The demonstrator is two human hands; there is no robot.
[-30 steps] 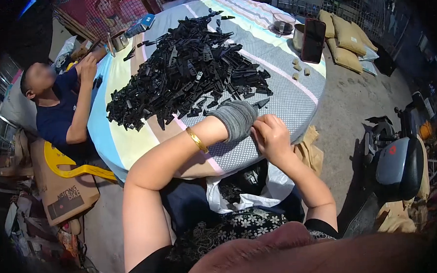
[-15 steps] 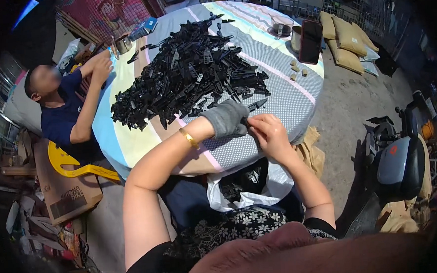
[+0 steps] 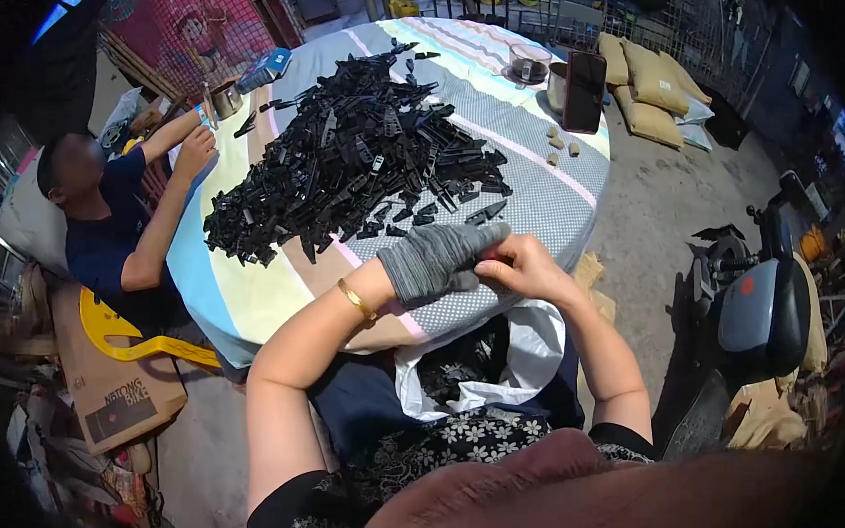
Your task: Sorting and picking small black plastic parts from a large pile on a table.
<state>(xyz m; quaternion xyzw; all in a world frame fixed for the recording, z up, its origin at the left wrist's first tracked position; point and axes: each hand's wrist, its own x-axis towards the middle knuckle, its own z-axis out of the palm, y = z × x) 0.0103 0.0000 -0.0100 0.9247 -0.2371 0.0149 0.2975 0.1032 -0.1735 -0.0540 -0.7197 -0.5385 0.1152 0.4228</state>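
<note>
My left hand (image 3: pixel 432 262), in a grey knit glove, is closed over the near edge of the table. My bare right hand (image 3: pixel 532 266) pinches right against its fingertips. Whatever the two hands hold between them is hidden by the fingers. Just beyond them, a long black plastic piece (image 3: pixel 485 213) lies by itself on the cloth. A large heap of small black plastic parts (image 3: pixel 350 158) covers the middle of the table, its near fringe close to my glove. Below my hands, a white plastic bag (image 3: pixel 408 387) with black parts inside gapes at my lap.
A patterned tablecloth (image 3: pixel 253 321) covers the round table. At right stand an upright phone (image 3: pixel 584 93), a clear bowl (image 3: pixel 530 65) and small tan lumps (image 3: pixel 555 143). Another person (image 3: pixel 105 223) sits at left near a metal cup (image 3: pixel 227 100). Sacks (image 3: pixel 650 85) and a scooter (image 3: pixel 755 313) are on the right-hand floor.
Both hands have come slightly nearer to me, and the gloved hand has turned so its back shows more. The view has shifted a little. The other person's hands have lowered slightly.
</note>
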